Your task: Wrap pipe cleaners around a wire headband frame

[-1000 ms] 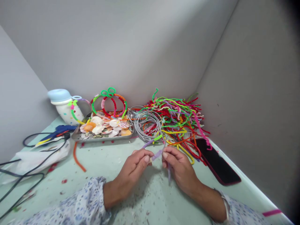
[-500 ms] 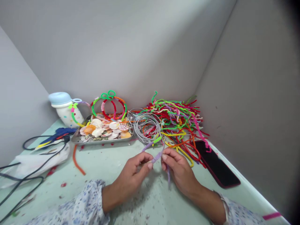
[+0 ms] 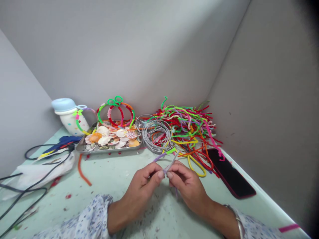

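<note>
- We see the left hand (image 3: 146, 184) curled almost closed, thumb and forefinger pinched on a lilac pipe cleaner (image 3: 166, 167) just above the table (image 3: 112, 172).
- The right hand (image 3: 185, 182) is curled the same way, its fingertips pinching the same lilac pipe cleaner, so that the two hands nearly touch at the fingertips.
- The pipe cleaner sits between the two pinches in front of the person; one end rises toward the far side, where a short green piece (image 3: 170, 151) is joined to it, and a loose tail hangs below the right hand.
- We count two hands, both the person's own, each coming out of a pale flowered sleeve (image 3: 82, 222).
- One metal tray (image 3: 86, 148) lies at the back left, filled with seashells (image 3: 112, 136); there are too many shells for us to count.
- One coil of grey wire (image 3: 156, 134) lies just right of the tray.
- One heap of coloured pipe cleaners (image 3: 189, 126) sits in the back corner, tangled beyond counting.
- One loose orange pipe cleaner (image 3: 82, 171) lies on the table left of the hands.
- One black phone (image 3: 231, 174) lies face up to the right, near the heap.
- One white bottle with a blue cap (image 3: 68, 114) stands at the far left, and beside it we make out wrapped hoops (image 3: 116, 111) standing behind the tray, at least two.
- One blue glue gun (image 3: 63, 141) with a black cord (image 3: 32, 181) lies at the left edge, next to a white plastic bag (image 3: 37, 169).
</note>
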`<state>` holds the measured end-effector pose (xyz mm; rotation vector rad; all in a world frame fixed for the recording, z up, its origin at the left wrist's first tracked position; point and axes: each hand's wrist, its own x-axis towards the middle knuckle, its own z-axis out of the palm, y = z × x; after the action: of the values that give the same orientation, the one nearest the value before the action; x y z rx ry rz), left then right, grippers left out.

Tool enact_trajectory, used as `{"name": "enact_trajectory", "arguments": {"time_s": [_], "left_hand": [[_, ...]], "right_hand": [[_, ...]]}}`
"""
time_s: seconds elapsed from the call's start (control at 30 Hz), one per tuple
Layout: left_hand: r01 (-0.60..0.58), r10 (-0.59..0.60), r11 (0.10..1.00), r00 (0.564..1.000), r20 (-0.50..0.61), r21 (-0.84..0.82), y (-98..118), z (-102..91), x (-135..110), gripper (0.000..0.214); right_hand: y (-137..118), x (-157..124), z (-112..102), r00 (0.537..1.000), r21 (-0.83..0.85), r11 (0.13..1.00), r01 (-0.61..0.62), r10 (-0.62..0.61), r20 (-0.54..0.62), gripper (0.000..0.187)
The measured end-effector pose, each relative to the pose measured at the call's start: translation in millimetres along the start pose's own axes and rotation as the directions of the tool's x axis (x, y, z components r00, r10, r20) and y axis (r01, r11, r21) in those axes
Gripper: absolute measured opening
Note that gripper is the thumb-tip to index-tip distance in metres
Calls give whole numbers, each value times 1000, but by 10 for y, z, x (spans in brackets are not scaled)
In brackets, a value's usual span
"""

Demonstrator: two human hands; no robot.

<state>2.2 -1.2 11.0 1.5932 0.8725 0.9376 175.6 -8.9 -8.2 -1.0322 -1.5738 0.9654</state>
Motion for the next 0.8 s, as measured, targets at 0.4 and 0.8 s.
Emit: {"name": "enact_trajectory", "arguments": {"time_s": [0.4, 0.8], "left_hand": [[100, -91, 984, 993, 69, -146, -5, -9, 51, 32], [89, -79, 988, 993, 83, -125, 22, 12, 29, 30]], "right_hand": [[46, -39, 11, 992, -99, 988, 123, -125, -24, 13], [58, -81, 26, 967, -175, 961, 213, -233, -102, 9]]}}
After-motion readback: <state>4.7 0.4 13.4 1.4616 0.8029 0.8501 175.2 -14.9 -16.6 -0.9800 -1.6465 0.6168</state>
